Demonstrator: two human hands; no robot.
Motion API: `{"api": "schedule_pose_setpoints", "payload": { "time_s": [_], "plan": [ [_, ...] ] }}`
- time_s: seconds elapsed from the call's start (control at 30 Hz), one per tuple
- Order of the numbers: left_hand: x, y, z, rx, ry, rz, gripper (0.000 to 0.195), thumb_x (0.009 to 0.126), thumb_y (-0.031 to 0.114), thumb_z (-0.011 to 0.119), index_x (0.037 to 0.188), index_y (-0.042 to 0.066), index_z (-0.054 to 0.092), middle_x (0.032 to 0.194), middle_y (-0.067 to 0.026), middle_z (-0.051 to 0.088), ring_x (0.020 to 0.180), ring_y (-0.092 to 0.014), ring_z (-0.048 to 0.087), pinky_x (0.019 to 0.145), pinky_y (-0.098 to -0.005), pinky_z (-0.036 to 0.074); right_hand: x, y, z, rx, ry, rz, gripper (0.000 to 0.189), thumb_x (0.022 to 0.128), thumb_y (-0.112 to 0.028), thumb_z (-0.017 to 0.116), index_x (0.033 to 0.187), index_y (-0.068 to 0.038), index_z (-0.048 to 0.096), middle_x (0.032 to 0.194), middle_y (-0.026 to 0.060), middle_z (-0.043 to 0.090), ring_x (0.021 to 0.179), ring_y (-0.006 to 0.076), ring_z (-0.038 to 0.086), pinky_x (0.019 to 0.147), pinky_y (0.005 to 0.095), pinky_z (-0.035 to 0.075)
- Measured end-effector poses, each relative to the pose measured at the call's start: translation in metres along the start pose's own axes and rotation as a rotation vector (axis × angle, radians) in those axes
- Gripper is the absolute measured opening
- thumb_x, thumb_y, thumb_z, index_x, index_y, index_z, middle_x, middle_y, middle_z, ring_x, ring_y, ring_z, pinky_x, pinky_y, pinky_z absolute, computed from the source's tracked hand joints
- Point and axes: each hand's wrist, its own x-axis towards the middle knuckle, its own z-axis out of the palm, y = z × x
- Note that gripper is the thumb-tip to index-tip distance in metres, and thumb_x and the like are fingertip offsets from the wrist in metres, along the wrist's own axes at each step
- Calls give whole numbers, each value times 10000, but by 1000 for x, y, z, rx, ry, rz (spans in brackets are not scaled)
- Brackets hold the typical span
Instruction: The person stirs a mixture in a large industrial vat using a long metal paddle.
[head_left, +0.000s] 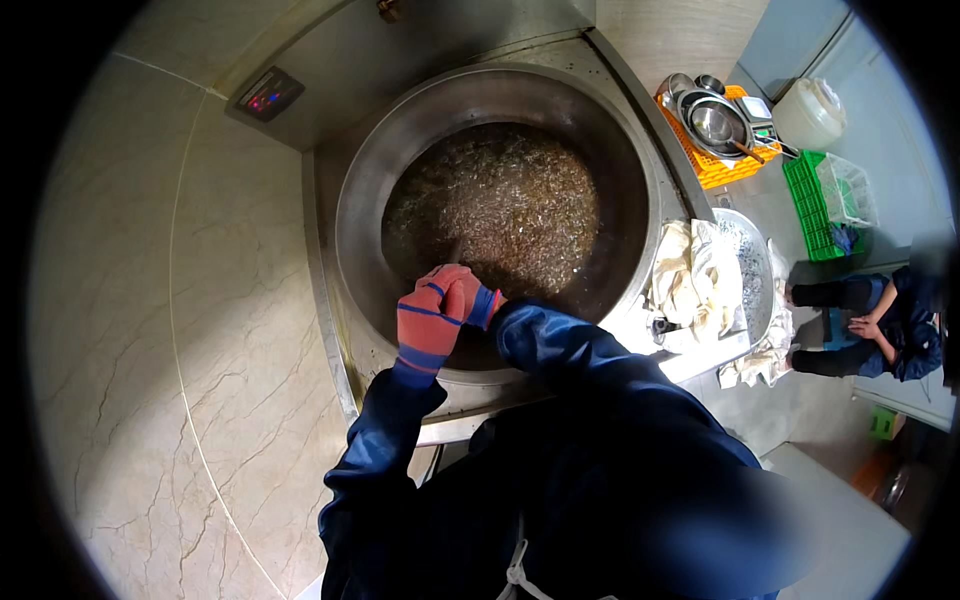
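Observation:
A large round metal wok (360, 202) is set into the stove in front of me. Dark, bubbling liquid full of small brownish pieces (517, 217) lies in it. Both my hands wear pink and blue knitted gloves and are closed together above the wok's near left side. My left hand (429, 319) and my right hand (474, 297) grip the shaft of a long-handled tool (456, 250). A short length of this shaft shows beyond my fingers; its far end is hidden in the liquid, so I cannot tell the tool's kind.
Crumpled cream cloth (694, 281) lies at the stove's right corner, by a large metal basin (754, 262). Metal bowls and strainers (712, 124) sit on an orange crate (720, 174). A green crate (806, 202) stands farther right, near a seated person (892, 322). A tiled wall (247, 300) borders the left.

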Motion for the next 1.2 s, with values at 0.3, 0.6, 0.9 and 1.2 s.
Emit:
{"api": "schedule_pose_setpoints", "payload": {
  "time_s": [0.3,0.6,0.9,1.2],
  "plan": [
    [32,-19,35,-128,161,9,175,842,92,528,968,34,633,843,-120,657,734,-161,625,673,-268,483,32,-7,-65,-230,-182,29,188,662,-237,636,787,-97,624,811,120,623,795,309,593,680,353,480],
    [8,12,31,-389,119,-65,175,842,82,521,957,22,638,791,-61,643,670,-82,563,607,-228,467,15,-75,-84,-601,-319,139,152,651,-191,611,755,-80,616,708,131,618,689,324,606,581,391,487],
    [-12,81,-35,-645,-34,-336,177,854,74,508,962,28,640,562,19,507,471,-30,417,423,-185,317,-2,-114,-56,-566,-177,89,190,655,-295,660,696,-120,596,694,124,608,696,334,587,600,400,472],
    [-31,148,-123,-707,-17,148,330,848,180,472,913,-136,542,574,-88,522,384,-102,389,413,-230,338,24,-241,-42,-135,-127,34,285,652,-345,666,685,-72,589,668,139,593,672,340,581,603,396,476]
  ]
}}
